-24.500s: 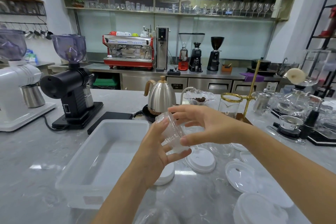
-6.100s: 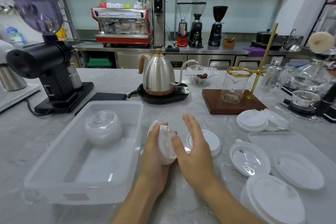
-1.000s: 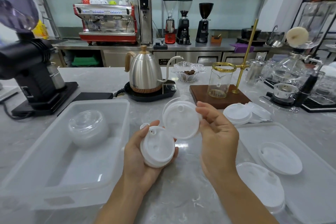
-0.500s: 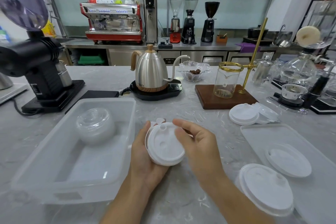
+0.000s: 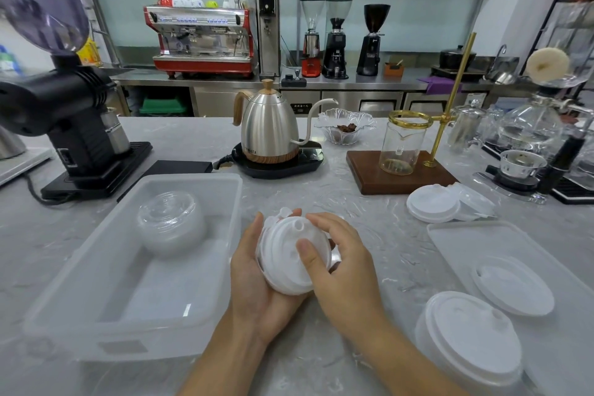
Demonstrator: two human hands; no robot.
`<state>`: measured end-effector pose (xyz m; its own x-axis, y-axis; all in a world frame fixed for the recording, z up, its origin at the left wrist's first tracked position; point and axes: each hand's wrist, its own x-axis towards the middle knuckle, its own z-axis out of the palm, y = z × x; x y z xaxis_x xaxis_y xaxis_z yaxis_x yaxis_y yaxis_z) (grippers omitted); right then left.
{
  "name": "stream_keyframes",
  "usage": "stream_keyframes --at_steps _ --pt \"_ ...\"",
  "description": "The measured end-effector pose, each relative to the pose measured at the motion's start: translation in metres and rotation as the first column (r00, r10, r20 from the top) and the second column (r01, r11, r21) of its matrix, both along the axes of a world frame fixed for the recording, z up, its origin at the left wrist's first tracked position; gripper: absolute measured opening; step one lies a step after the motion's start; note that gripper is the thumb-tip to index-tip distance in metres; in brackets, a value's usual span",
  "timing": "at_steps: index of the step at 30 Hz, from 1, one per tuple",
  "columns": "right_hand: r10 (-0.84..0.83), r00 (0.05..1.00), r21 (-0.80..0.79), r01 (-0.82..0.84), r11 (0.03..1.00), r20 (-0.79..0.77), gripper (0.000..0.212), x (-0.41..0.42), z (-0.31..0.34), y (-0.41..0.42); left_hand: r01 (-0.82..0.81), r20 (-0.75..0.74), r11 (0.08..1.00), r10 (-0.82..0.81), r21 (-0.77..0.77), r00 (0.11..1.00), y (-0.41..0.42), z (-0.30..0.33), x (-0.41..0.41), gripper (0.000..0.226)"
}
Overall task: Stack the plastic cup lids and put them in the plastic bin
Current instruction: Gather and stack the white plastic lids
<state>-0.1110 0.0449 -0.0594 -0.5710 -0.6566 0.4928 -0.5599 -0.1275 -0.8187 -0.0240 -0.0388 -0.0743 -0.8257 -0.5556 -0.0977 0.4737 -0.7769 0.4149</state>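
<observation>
your left hand (image 5: pixel 257 280) cups the white lid stack (image 5: pixel 289 259), right hand (image 5: pixel 337 262) pressing at 3 o'clock; light, slippery, bendy — grip the rims.

Centre of the grey marble counter (image 5: pixel 337 196): a small stack of white plastic cup lids (image 5: pixel 294 259) sits between the left hand (image 5: pixel 257 280) and right hand (image 5: pixel 340 270), just right of the translucent rectangular plastic bin (image 5: pixel 80 292). In the bin, toward its far end, rests a stack of clear domed lids (image 5: pixel 170 222). Behind the bin, the black coffee grinder (image 5: pixel 67 125) to the left; behind the hands, the steel gooseneck kettle (image 5: pixel 270 125) on its black base. Right of that, a glass beaker (image 5: pixel 403 145) on a dark wooden stand (image 5: pixel 373 175). Nearer right, a flat translucent tray (image 5: pixel 456 235) carries one flat white lid (image 5: pixel 511 286); a tall stack of white lids (image 5: pixel 469 341) is in front, more lids (image 5: pixel 434 202) behind it.
</observation>
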Motion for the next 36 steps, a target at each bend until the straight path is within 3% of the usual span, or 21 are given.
stream_keyframes --at_steps 9,14,20,27,36 --pt "0.037 0.987 0.019 -0.034 0.999 -0.155 0.041 0.004 -0.001 0.0 0.115 -0.071 0.993 -0.116 -0.021 0.991 0.0 -0.002 0.003 0.054" --pt "0.058 0.964 0.107 -0.031 0.994 -0.26 0.079 0.01 -0.002 0.001 0.082 -0.065 0.996 -0.085 -0.04 0.994 -0.001 -0.005 0.001 0.053" --pt "-0.024 0.981 0.045 0.034 0.998 -0.194 0.07 0.011 -0.001 -0.001 0.096 -0.098 0.995 -0.099 -0.038 0.99 0.001 -0.003 0.0 0.055" --pt "-0.07 0.989 -0.019 0.068 0.997 -0.129 0.06 0.011 0.004 0.002 0.006 -0.005 0.994 -0.007 -0.105 1.0 0.003 -0.005 -0.003 0.046" --pt "-0.088 0.983 -0.096 0.073 0.993 -0.16 0.055 0.012 0.009 0.003 -0.038 -0.007 0.973 0.037 -0.228 0.999 0.002 -0.002 -0.004 0.053"
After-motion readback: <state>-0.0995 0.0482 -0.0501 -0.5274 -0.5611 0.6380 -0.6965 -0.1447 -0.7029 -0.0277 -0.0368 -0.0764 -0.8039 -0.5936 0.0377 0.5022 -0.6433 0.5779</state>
